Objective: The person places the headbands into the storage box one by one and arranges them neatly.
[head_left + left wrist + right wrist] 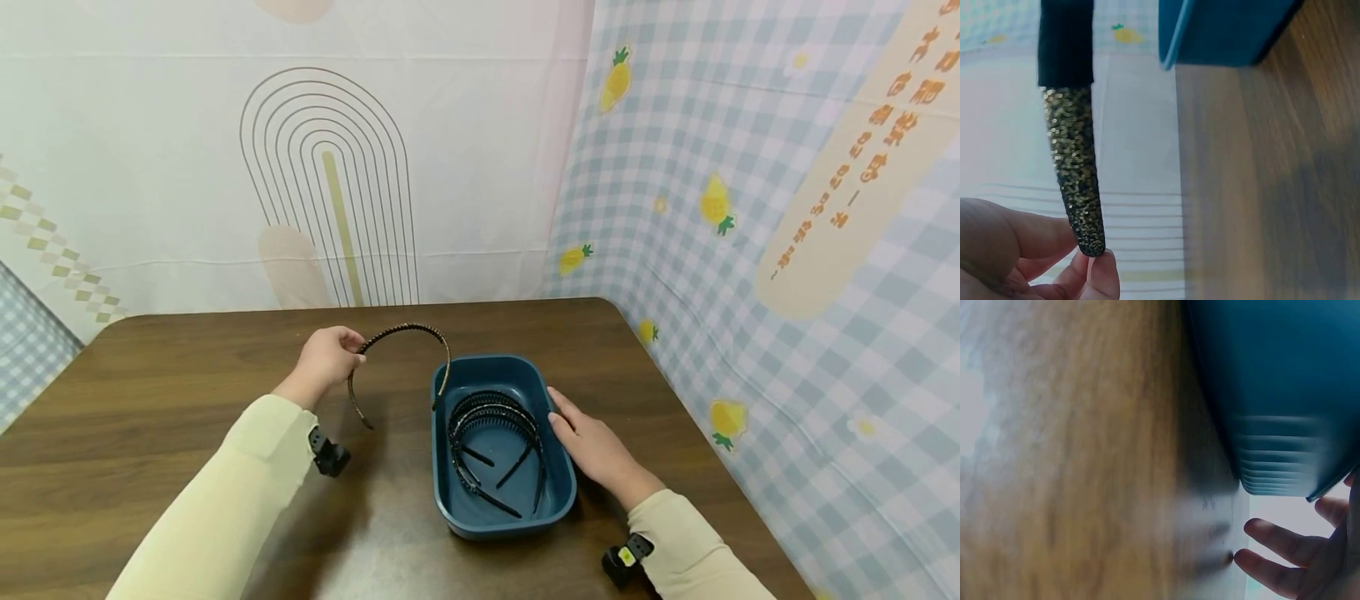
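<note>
My left hand [330, 358] pinches a thin headband [408, 327] with gold glitter on its band and dark tips. In the left wrist view, the fingertips grip the glittered part [1074, 169] of that headband. It is held up over the table, its right end overlapping the left rim of a blue plastic bin [442, 492]. Inside the bin lie several dark headbands [491, 408], nested together, some with comb teeth. My right hand [596, 442] rests at the bin's right rim, fingers extended. The right wrist view shows spread fingers [1285, 544] beside the bin's ribbed outer wall [1279, 450].
The bin stands on a brown wooden table [187, 358] with rounded back corners. A white patterned cloth [487, 167] hangs behind the table, and a blue checked cloth [645, 167] with pineapple prints lines the right side. Each wrist wears a small black camera [328, 454].
</note>
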`<action>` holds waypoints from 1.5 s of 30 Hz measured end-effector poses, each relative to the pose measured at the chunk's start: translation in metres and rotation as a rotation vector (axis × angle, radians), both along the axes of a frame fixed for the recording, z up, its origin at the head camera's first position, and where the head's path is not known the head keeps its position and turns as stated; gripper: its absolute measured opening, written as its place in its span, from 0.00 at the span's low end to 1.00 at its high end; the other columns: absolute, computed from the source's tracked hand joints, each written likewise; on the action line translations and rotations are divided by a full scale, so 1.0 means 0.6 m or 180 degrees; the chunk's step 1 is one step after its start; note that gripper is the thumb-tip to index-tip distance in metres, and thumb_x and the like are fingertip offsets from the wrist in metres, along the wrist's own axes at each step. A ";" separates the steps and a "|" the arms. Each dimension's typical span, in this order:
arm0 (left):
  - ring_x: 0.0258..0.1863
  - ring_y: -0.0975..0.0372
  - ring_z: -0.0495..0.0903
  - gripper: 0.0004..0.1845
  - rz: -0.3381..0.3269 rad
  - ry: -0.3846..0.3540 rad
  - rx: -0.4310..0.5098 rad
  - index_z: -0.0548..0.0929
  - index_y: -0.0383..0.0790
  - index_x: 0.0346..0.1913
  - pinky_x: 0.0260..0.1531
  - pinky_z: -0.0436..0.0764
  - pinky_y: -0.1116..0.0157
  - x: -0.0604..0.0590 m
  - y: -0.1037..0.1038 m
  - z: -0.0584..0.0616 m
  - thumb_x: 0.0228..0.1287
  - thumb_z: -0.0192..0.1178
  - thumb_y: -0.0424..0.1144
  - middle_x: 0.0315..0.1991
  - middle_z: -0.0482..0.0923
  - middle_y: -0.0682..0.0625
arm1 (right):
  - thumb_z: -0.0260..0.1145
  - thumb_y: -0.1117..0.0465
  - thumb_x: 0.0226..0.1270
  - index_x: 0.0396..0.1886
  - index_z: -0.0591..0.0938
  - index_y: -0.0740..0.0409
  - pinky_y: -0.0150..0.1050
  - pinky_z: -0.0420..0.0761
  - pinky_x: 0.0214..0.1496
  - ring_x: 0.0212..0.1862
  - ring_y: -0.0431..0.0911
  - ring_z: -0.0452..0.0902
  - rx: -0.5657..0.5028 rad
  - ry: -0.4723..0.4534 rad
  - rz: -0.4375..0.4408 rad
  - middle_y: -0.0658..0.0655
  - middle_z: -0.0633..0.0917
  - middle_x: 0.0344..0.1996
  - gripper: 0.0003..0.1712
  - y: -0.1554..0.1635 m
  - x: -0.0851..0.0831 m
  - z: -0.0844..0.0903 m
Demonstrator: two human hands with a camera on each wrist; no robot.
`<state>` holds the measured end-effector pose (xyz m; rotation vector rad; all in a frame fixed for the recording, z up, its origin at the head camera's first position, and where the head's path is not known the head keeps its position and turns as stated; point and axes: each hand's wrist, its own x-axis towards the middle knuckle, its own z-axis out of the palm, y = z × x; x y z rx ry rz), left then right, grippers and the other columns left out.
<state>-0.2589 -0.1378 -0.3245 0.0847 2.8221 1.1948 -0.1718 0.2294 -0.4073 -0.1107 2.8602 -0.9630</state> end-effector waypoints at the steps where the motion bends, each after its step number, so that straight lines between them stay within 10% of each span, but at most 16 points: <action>1: 0.53 0.44 0.73 0.16 -0.0007 0.0014 -0.0006 0.75 0.25 0.53 0.52 0.74 0.51 0.001 0.003 0.002 0.64 0.58 0.28 0.52 0.75 0.32 | 0.42 0.42 0.78 0.78 0.53 0.44 0.62 0.63 0.66 0.67 0.61 0.65 0.0005 0.0002 0.0005 0.59 0.65 0.71 0.33 0.000 0.000 0.000; 20: 0.55 0.46 0.74 0.16 -0.0155 -0.0081 0.0005 0.77 0.28 0.54 0.52 0.75 0.52 0.025 0.073 0.026 0.65 0.58 0.28 0.53 0.76 0.35 | 0.41 0.42 0.78 0.78 0.52 0.44 0.63 0.63 0.65 0.68 0.62 0.63 -0.0012 -0.0061 0.0040 0.59 0.64 0.71 0.33 -0.001 0.001 0.005; 45: 0.50 0.48 0.76 0.13 -0.0125 -0.0168 0.0297 0.80 0.30 0.50 0.50 0.77 0.54 0.046 0.159 0.003 0.62 0.61 0.27 0.49 0.78 0.37 | 0.40 0.41 0.78 0.78 0.52 0.43 0.63 0.65 0.64 0.66 0.62 0.66 0.0024 -0.0054 0.0017 0.62 0.67 0.69 0.33 -0.001 0.001 0.003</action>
